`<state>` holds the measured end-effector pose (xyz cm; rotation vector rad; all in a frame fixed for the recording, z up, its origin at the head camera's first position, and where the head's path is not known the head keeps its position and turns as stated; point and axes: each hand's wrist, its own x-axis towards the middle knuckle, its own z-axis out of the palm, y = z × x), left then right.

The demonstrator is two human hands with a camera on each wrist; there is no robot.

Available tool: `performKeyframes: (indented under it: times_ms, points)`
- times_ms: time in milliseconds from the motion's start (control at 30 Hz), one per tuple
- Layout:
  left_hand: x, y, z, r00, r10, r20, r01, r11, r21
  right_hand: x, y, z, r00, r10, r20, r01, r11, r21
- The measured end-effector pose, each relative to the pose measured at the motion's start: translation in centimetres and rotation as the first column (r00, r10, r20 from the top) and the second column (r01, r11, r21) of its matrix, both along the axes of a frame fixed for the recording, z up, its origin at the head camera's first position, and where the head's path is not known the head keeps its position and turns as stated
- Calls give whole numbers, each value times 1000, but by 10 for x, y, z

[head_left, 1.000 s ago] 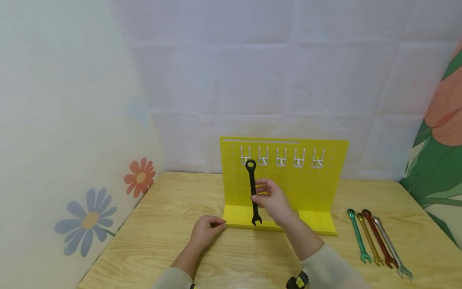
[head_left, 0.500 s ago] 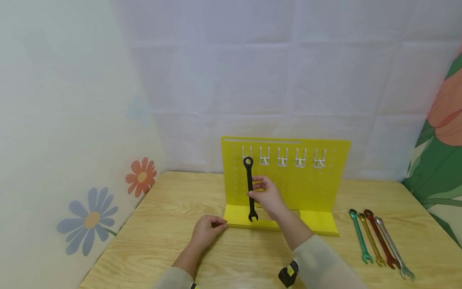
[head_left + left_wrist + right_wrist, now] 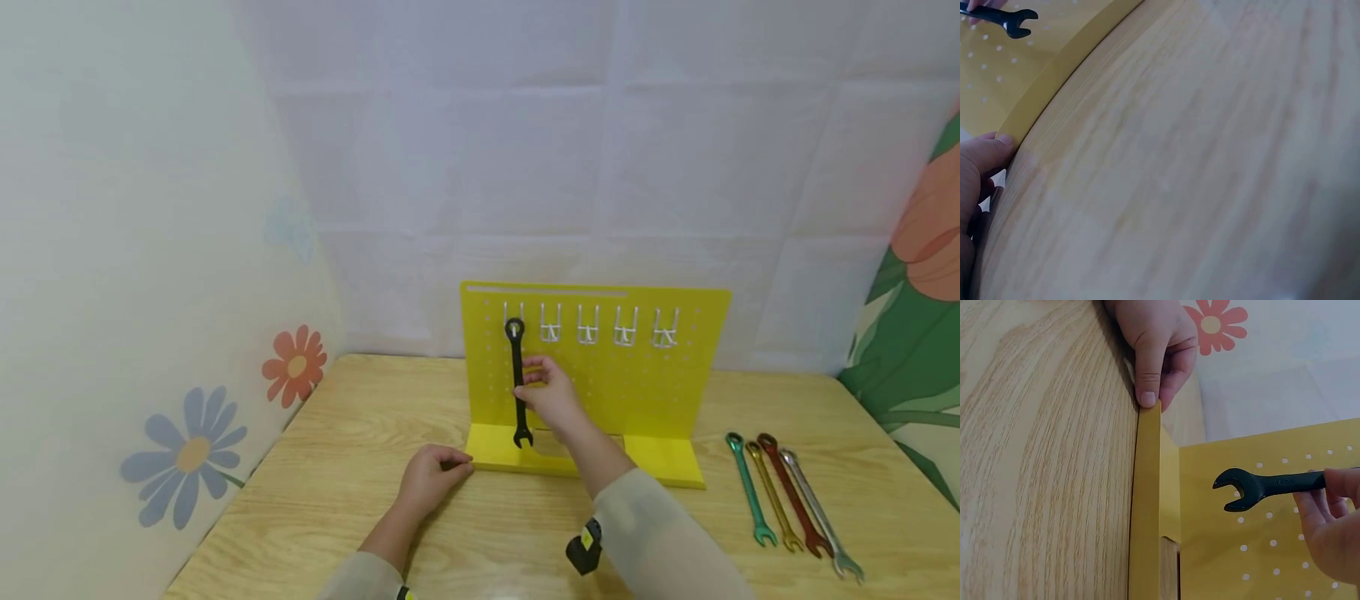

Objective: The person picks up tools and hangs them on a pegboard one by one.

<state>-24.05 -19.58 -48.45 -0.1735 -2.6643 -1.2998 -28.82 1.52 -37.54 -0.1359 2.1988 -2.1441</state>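
My right hand pinches a black combination wrench by the middle of its shank, thumb in front. The wrench stands nearly upright, ring end up, before the yellow pegboard. Its ring overlaps the leftmost metal hook, and a bit of white metal shows through the hole; whether the ring is on the hook I cannot tell. In the right wrist view the open-ended jaw of the wrench points left, apart from the board. My left hand pinches the front left corner of the pegboard's base between thumb and fingers.
Several more double hooks line the board to the right. On the table's right side lie a green wrench, a gold wrench, a red wrench and a silver wrench. A white cloth wall stands behind.
My right hand has moved the black wrench up, slightly left and toward the board, bringing its ring over the leftmost hook. The left hand stays at the base corner.
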Motion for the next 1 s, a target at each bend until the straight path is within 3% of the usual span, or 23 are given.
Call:
performKeyframes:
  times_ms: [467,667,1000]
  points:
    - [0,1,2,1000,-5,-3,5,1000,9,-8,-1,-6,998,-38,-41,40,998,51]
    - [-1,1,1,1000,-5,4,5,1000,15,-9,0,-8,998,-23,-63,28,997,75]
    - [1,1,2,1000,7,12,-7,1000,1,-8,2,-12,995,25,-94,-23,999,23]
